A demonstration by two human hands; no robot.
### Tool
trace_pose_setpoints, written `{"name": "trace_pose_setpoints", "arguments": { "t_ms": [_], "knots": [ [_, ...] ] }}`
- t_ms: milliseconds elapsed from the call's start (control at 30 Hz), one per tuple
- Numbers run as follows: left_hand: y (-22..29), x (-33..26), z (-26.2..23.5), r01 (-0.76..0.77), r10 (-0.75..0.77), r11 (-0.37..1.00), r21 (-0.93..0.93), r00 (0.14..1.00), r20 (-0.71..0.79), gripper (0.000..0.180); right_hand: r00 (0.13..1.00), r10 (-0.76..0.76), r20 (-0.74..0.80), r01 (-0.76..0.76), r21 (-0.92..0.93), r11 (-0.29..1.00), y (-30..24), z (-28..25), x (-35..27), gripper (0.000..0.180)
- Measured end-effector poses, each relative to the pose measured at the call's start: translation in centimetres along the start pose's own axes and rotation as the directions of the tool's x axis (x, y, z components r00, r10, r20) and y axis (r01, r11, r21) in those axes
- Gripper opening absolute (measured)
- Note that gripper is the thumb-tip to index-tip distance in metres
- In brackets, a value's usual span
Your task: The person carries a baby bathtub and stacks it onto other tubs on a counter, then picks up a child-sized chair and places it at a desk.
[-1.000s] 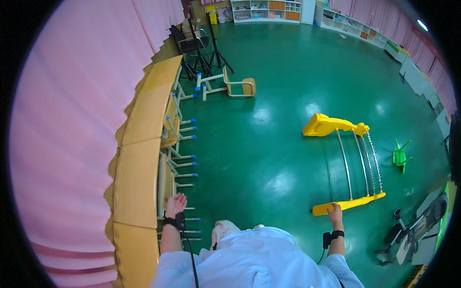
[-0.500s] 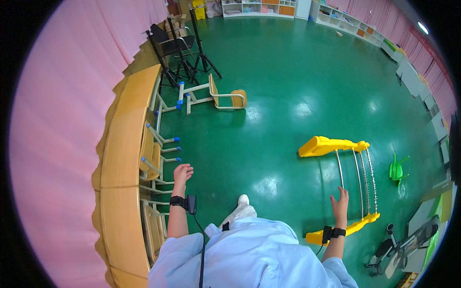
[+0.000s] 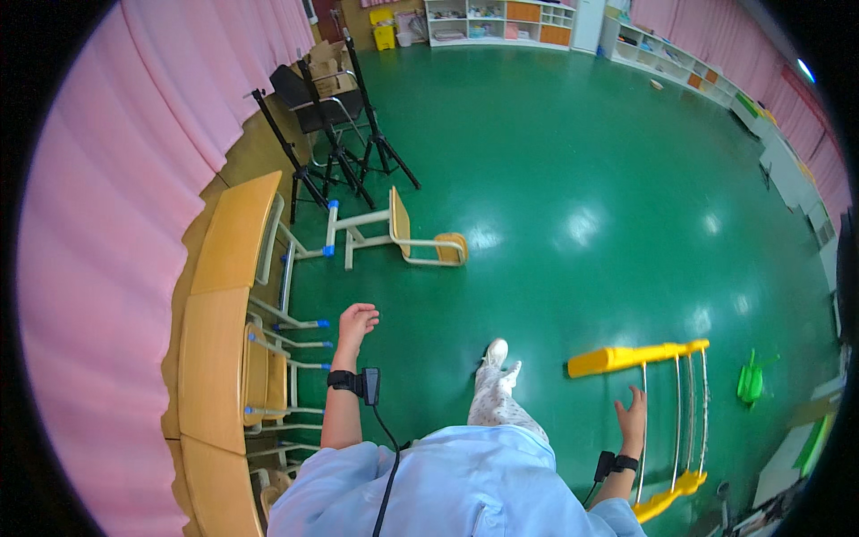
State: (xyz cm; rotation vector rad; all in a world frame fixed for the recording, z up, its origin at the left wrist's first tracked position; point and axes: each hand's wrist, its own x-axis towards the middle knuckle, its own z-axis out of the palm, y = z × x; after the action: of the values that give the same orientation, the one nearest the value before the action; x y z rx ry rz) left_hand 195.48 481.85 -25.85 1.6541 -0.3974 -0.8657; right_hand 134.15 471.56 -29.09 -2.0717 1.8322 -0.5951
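My left hand hangs in the air with loosely bent fingers, holding nothing. Ahead of it a wooden chair with pale metal legs and blue foot caps lies tipped over on the green floor. To the hand's left stand wooden desks in a row, with a chair tucked beside them. My right hand is empty too, thumb and fingers apart. It is just left of a yellow frame with metal bars on the floor; no contact with it is visible.
Black tripod stands and a black chair stand at the far left by the pink curtain. A small green stool is right of the yellow frame. White shelves line the far wall.
I have stepped forward: the tipped chair, desks and yellow frame sit lower in view, nearer to me. Both hands remain empty.
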Motion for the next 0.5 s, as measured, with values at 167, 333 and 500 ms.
{"name": "trace_pose_setpoints", "arguments": {
  "t_ms": [167, 333, 500],
  "knots": [
    [4.6, 10.1, 2.7, 0.071, -0.095, 0.989, -0.127, 0.976, -0.195, 0.024, 0.997, 0.069, -0.016, -0.07, -0.043, 0.997, -1.3, 1.8, 17.4, 0.051],
    [9.3, 19.9, 6.9, -0.062, 0.003, 0.984, -0.166, 0.942, -0.335, 0.036, 0.991, -0.12, -0.054, 0.119, -0.025, 0.993, -6.3, 2.4, 34.8, 0.05],
    [9.6, 27.1, 12.7, -0.123, 0.141, 0.989, 0.084, 0.957, -0.254, 0.046, 0.985, -0.161, 0.066, 0.159, 0.024, 0.987, -10.8, 6.3, 47.2, 0.051]
  ]
}}
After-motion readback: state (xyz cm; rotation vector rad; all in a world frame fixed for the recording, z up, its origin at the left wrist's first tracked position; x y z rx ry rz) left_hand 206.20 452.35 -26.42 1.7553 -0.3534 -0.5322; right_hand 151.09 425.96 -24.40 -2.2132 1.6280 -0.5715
